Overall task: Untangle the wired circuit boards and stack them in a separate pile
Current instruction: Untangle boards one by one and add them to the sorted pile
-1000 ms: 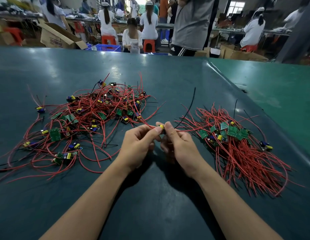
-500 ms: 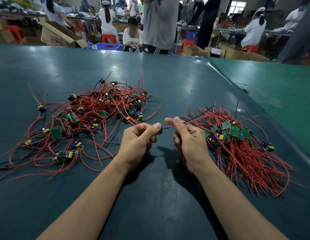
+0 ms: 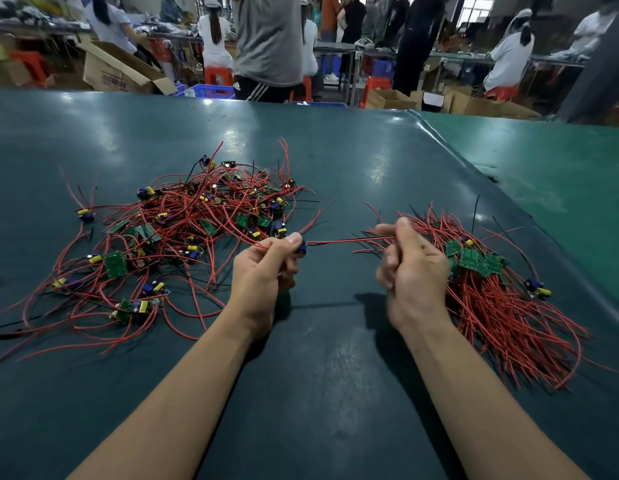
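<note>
While the left hand (image 3: 263, 268) pinches one circuit board (image 3: 302, 247) and the right hand (image 3: 410, 268) grips its wires (image 3: 342, 241) taut between them, trailing leads could snag the tangled heap (image 3: 197, 223) beyond the left hand, dragging boards across the bench (image 3: 335, 375).

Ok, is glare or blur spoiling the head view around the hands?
Head view: overhead lights leave pale glare patches on the table beyond the piles, none over the hands; the right hand is slightly motion-blurred, the left hand sharper; the table's far edge bows from wide-angle distortion.
</note>
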Action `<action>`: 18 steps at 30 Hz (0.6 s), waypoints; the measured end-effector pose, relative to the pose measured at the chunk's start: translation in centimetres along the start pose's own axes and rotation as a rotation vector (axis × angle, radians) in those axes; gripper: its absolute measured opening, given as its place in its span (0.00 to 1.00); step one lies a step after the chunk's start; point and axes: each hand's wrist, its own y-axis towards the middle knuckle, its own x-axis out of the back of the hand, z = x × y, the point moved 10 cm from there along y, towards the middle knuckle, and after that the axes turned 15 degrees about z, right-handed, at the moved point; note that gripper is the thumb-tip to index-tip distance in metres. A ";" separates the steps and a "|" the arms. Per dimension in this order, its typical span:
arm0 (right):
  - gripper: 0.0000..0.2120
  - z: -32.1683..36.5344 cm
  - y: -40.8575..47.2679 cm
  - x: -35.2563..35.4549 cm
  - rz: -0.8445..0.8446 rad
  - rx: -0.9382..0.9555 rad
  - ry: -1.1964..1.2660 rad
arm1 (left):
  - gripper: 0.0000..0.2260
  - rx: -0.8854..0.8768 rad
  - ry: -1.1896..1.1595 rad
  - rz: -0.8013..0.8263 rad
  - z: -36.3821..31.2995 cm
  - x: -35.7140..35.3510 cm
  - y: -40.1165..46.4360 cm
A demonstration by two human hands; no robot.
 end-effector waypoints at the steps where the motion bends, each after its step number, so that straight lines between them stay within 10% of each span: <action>1: 0.17 0.3 0.1 0.9 -0.049 0.016 0.034 | 0.13 -0.003 -0.038 -0.025 0.0 0.4 0.0; 6: 0.14 0.2 0.0 1.2 -0.032 -0.036 0.020 | 0.09 -0.005 -0.170 -0.167 -0.1 2.4 0.0; 11: 0.06 -4.1 -2.3 -5.7 0.391 -0.310 -0.111 | 0.11 0.054 -0.107 0.014 0.7 -0.2 -0.1; 18: 0.08 -2.9 -2.2 -5.4 0.424 -0.255 -0.065 | 0.12 0.110 0.090 0.203 1.1 -2.0 -0.1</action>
